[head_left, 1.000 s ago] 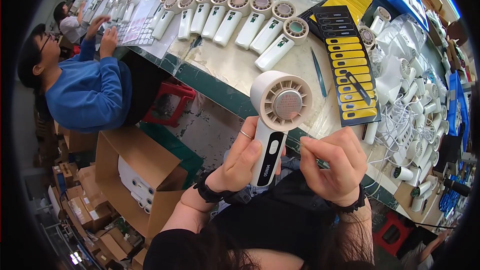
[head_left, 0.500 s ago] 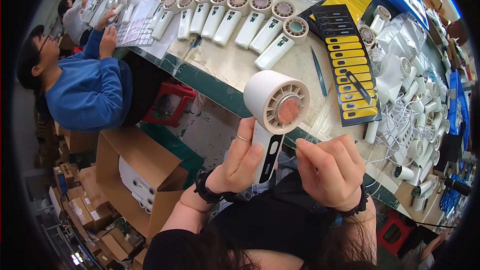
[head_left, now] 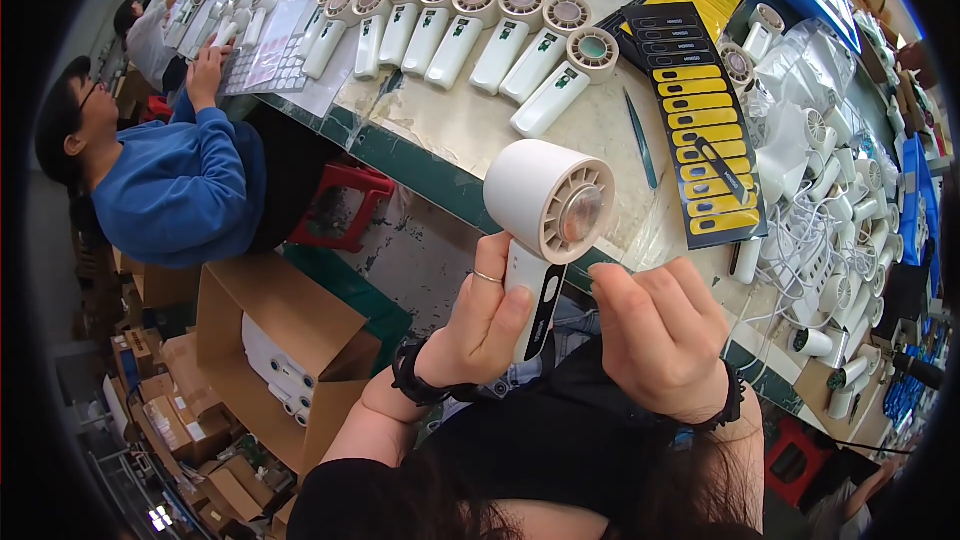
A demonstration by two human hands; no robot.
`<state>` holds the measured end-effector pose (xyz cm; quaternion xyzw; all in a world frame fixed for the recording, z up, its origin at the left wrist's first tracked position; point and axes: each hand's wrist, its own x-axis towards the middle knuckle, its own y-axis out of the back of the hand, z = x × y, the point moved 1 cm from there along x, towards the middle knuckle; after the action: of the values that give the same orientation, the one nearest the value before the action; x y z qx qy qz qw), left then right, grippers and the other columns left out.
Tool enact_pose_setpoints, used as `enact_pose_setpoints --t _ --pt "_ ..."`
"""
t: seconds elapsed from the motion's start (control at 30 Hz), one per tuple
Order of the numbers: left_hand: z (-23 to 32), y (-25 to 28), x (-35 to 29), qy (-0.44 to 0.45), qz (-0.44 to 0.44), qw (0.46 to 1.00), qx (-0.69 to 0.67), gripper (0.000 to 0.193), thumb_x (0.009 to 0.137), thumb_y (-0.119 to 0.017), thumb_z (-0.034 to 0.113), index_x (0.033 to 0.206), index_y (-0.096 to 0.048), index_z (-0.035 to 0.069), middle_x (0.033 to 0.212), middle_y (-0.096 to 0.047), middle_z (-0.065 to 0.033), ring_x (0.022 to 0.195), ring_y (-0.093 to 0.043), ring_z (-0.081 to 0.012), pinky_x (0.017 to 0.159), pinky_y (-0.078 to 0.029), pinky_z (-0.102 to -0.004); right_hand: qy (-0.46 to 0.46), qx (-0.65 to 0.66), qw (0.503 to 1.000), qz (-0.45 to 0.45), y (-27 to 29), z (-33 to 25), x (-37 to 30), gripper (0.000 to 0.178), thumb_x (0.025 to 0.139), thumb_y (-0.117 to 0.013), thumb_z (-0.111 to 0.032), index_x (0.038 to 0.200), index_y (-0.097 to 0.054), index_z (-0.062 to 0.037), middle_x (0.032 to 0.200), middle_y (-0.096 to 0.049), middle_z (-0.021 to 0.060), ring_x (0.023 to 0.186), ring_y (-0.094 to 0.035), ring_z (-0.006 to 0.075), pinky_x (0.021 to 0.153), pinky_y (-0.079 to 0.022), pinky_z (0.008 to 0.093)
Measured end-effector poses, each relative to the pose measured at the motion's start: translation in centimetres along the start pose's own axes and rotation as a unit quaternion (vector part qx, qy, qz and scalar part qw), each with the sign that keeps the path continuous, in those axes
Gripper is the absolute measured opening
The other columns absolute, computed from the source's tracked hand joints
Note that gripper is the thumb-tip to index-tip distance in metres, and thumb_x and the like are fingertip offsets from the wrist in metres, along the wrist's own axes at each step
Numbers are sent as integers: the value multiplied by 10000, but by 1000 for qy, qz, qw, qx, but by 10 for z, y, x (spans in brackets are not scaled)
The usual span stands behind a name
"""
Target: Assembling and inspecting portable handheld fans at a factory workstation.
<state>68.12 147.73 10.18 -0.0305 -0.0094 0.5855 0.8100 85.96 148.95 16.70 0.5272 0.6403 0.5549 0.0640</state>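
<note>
White handheld fan (head_left: pixel 530 190) is in the left hand (head_left: pixel 470 335), in front of the person's torso and, as seen from above, overlapping the near edge of the table (head_left: pixel 400 105). Its round head is uppermost, the ribbed grille and shiny centre disc turned to the right, and a black strip with a pale oval button runs down the handle. The left hand wraps that handle, thumb along the near side. The right hand (head_left: pixel 665 340) hovers just beside it, apart from the fan, fingers curled and the tips of thumb and forefinger drawn narrow; whether they pinch something small, I cannot tell. Beyond, on the table, lie a slim dark green tool (head_left: pixel 641 140) and a black sheet of yellow labels (head_left: pixel 695 101), with a loose black strip (head_left: pixel 718 166) across it. A row of white fans (head_left: pixel 495 62) fills the far side; more fans and white cables (head_left: pixel 790 270) crowd the right. To the left are an open cardboard box (head_left: pixel 225 370), a red stool (head_left: pixel 350 210) and a co-worker in blue (head_left: pixel 170 185).
</note>
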Motion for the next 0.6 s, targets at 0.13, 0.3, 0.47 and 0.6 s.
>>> enact_pose_setpoints --t 0.13,0.3,0.47,0.6 --pt "1 -3 -1 -9 7 1000 -6 450 934 -361 303 1267 -245 25 957 -522 -139 702 -558 -153 625 -488 -278 -1 7 1000 -7 0 3 2 292 655 -668 96 925 -609 3 662 -528 50 565 -490 200 496 -394 284" --pt "-2 -3 -1 3 9 999 -40 442 932 -361 298 1262 -248 27 954 -526 -146 681 -557 -151 603 -487 -273 -4 24 1000 -5 -3 4 1 294 648 -667 100 920 -611 3 657 -525 48 559 -483 200 493 -389 286" --pt "-4 -3 0 -22 0 998 -59 450 933 -328 152 1319 -206 -44 864 -564 -100 664 -531 -111 614 -442 -248 -10 37 999 -3 -2 7 2 285 644 -667 98 907 -613 4 644 -515 44 550 -473 199 487 -385 290" --pt "-5 -4 0 -27 1 997 -70 450 935 -325 165 1315 -199 -40 891 -558 -107 671 -540 -118 614 -452 -249 -11 40 999 0 -4 6 3 265 644 -667 93 888 -614 4 630 -501 42 540 -462 198 479 -378 293"
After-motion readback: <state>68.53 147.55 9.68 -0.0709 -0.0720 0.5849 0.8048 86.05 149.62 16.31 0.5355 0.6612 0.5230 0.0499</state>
